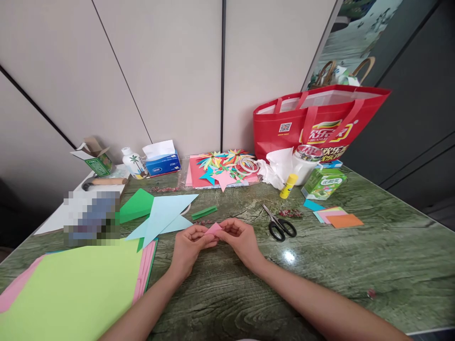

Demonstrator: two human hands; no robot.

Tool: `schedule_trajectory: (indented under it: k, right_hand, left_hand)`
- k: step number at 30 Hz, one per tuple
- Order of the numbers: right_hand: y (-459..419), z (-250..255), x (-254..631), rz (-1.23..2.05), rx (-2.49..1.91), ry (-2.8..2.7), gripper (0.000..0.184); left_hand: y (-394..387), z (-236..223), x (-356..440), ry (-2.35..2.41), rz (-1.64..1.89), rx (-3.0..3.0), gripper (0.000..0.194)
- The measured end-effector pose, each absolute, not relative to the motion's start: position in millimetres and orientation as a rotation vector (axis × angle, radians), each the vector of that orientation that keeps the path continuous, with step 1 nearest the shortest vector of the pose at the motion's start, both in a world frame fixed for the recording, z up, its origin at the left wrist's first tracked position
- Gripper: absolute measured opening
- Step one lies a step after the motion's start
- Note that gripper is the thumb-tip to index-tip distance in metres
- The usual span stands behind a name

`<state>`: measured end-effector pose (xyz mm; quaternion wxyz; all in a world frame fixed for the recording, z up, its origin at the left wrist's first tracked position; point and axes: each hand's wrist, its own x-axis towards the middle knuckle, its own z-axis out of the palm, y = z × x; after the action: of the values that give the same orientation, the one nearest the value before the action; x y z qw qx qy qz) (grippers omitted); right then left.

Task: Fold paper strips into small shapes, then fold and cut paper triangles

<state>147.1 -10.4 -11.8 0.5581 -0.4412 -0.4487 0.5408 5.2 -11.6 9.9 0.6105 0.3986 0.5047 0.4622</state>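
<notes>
A small folded piece of pink paper (213, 228) is pinched between my two hands above the green wood-grain table (227, 293). My left hand (192, 245) grips its left side with thumb and fingers. On the right side, my right hand (241, 239) closes on the same paper. Fingers cover part of it, so its full shape is hidden. Black-handled scissors (279, 225) lie to the right of my right hand, blades pointing away. Just beyond my hands rests a folded green paper strip (204, 212). Pale blue paper pieces (167, 215) lie to the left.
Large yellow-green sheets (78, 289) stack at the front left. Behind stand a tissue pack (162, 164), paper stars (223, 177), a yellow glue stick (288, 186), a white mug (304, 166), a green carton (323, 184) and a red bag (280, 137). Small coloured papers (344, 220) lie right.
</notes>
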Motion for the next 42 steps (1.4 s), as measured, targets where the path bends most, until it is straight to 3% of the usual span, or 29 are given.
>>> schedule_trajectory:
  k: [29, 42]
  right_hand:
    - [-12.3, -8.7, 148.5, 1.261, -1.047, -1.098, 0.014]
    - [-11.5, -5.5, 148.6, 1.353, -1.034, -0.987, 0.019]
  left_hand:
    - [-10.0, 10.2, 2.2, 1.143, 0.982, 1.041, 0.028]
    - [-13.0, 15.0, 3.9, 1.153, 0.971, 1.194, 0.025]
